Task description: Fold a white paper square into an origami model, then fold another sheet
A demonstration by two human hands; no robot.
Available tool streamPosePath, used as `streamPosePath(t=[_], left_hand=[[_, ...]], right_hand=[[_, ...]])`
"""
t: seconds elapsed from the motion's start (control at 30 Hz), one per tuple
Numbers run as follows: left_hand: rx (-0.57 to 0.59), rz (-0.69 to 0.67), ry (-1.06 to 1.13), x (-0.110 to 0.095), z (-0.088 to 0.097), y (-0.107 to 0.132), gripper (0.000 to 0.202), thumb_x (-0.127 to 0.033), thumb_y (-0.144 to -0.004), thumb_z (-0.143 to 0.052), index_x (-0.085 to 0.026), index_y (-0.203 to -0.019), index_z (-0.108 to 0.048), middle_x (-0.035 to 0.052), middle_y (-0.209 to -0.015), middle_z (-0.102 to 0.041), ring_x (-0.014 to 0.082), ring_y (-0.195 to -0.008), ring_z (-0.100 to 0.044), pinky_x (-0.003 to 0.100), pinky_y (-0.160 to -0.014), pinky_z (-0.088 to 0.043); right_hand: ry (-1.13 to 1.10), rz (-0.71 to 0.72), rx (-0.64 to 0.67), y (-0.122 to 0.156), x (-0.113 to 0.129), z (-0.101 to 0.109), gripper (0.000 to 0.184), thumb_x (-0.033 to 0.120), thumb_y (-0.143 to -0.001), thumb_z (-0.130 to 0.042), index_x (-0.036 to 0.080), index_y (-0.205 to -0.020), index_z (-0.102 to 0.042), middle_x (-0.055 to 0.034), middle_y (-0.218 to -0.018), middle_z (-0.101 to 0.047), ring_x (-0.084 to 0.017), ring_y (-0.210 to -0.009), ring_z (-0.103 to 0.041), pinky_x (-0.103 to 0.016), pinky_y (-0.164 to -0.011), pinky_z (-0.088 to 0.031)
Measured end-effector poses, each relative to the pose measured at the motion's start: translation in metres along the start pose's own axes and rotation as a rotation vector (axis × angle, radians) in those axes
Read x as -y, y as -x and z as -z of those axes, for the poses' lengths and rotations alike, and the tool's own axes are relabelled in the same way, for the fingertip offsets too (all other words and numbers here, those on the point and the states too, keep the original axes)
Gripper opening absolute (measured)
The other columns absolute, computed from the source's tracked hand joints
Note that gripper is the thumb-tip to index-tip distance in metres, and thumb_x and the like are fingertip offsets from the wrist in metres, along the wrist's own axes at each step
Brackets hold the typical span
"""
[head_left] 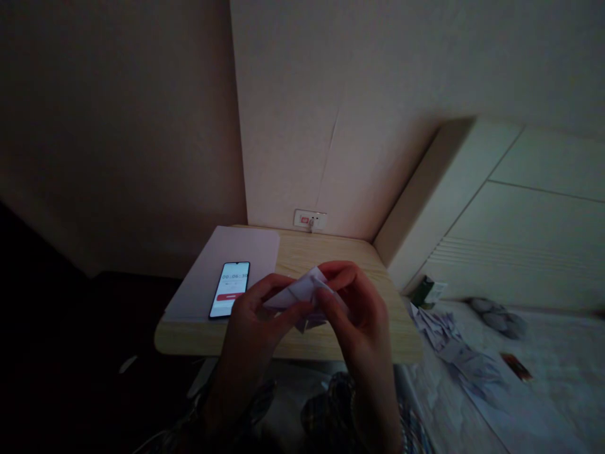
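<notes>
Between my two hands, above the front part of a light wooden table (331,247), is a piece of folded white paper (300,290) with visible creases and pointed corners. My left hand (259,315) grips its left side, the thumb lying along the lower edge. On the right, my right hand (357,302) pinches the paper with thumb and curled fingers. Part of the paper is hidden behind the fingers. A stack of white paper sheets (203,284) lies on the table's left side. On it rests a phone (230,287) with a lit timer screen, close to my left hand.
A wall socket (309,219) with a plug is behind the table. To the right, a bed (562,353) with a pale headboard (534,189) holds a pile of folded papers (454,347), a dark green box (423,291) and a grey bundle (498,317). Dark floor lies left.
</notes>
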State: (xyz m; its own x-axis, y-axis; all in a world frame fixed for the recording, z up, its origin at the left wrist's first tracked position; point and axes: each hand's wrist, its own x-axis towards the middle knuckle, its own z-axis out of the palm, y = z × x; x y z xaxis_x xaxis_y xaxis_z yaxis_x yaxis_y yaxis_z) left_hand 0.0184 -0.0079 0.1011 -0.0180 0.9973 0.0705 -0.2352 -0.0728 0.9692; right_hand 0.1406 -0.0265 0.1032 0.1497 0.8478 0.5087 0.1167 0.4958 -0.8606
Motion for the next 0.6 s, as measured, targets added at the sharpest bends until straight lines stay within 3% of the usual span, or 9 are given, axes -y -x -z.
streamPosePath(t=[0.17,0.33,0.5,0.6], left_hand=[[-0.019,-0.001,-0.009,0.0002,-0.0026,0.0027,0.017,-0.023,-0.056,-0.081,-0.020,-0.066,-0.067,-0.0041,-0.060,-0.064,0.0145,-0.058,-0.059,0.020,-0.052,-0.044],[-0.003,-0.017,-0.055,0.0029,-0.0004,0.0028,0.018,-0.024,-0.058,-0.080,-0.020,-0.070,-0.067,-0.0035,-0.064,-0.065,0.0146,-0.059,-0.059,0.020,-0.052,-0.044],[0.150,-0.047,-0.185,-0.0009,0.0035,0.0031,0.012,-0.023,-0.065,-0.075,-0.019,-0.072,-0.067,-0.0032,-0.068,-0.066,0.0144,-0.062,-0.059,0.020,-0.055,-0.045],[0.176,-0.053,-0.207,-0.0044,0.0023,0.0064,0.007,-0.018,-0.068,-0.070,-0.020,-0.074,-0.066,-0.0047,-0.067,-0.064,0.0133,-0.064,-0.059,0.019,-0.058,-0.045]], right_hand=[[0.000,-0.001,-0.028,0.0009,0.0004,-0.0007,0.004,0.020,-0.086,-0.061,0.023,-0.085,-0.059,-0.0019,-0.096,-0.062,-0.016,-0.088,-0.060,-0.028,-0.074,-0.050],[-0.021,-0.040,-0.035,0.0012,0.0031,-0.0020,0.008,0.020,-0.085,-0.061,0.024,-0.091,-0.058,-0.0009,-0.093,-0.063,-0.015,-0.085,-0.061,-0.026,-0.074,-0.051],[-0.024,-0.064,-0.040,0.0006,0.0027,0.0014,0.006,0.021,-0.084,-0.064,0.022,-0.080,-0.059,0.0024,-0.080,-0.062,-0.012,-0.074,-0.059,-0.023,-0.066,-0.047],[-0.015,-0.077,-0.047,0.0000,0.0010,0.0035,0.009,0.020,-0.082,-0.066,0.022,-0.076,-0.059,0.0048,-0.071,-0.060,-0.010,-0.067,-0.057,-0.021,-0.061,-0.044]])
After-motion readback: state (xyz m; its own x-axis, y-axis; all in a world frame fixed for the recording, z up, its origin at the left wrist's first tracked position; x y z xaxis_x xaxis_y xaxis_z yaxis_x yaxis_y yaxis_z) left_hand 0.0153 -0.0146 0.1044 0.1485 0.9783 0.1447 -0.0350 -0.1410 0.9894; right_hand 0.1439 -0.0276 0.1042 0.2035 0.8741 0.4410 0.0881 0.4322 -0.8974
